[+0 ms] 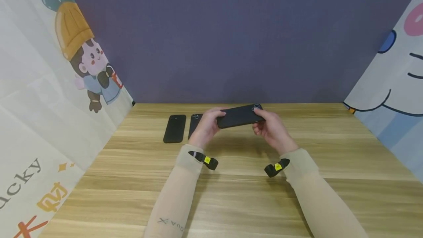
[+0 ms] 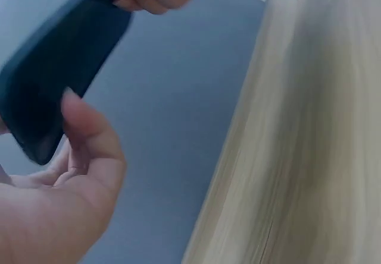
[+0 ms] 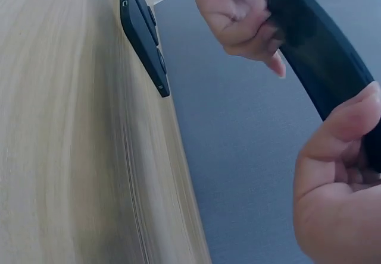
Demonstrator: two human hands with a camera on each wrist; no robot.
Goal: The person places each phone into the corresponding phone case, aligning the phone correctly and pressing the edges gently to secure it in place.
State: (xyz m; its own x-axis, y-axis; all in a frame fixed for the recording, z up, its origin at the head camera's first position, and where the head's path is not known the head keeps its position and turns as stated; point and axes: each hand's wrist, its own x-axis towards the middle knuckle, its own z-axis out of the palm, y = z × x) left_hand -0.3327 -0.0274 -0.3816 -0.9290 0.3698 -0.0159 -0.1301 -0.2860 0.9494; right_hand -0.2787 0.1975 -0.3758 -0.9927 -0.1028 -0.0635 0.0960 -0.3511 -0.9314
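Observation:
Both hands hold a black smartphone [image 1: 239, 116] sideways above the table, its camera rings facing up at the right end. My left hand [image 1: 207, 125] grips the left end, thumb on the upper face. The right hand [image 1: 273, 127] pinches the other end, its thumb beside the camera rings. In the right wrist view the phone [image 3: 318, 56] looks slightly bowed; whether a case covers it I cannot tell. On the table to the left lies a second black phone [image 1: 174, 128]. Beside it a third dark phone [image 1: 194, 122] is partly hidden by the left hand.
The wood-grain table [image 1: 231, 201] runs back to a dark blue-grey panel [image 1: 231, 39]. White printed curtains [image 1: 29, 102] hang at the left and right sides. Each wrist wears a black strap [image 1: 205, 159] with a yellow tag.

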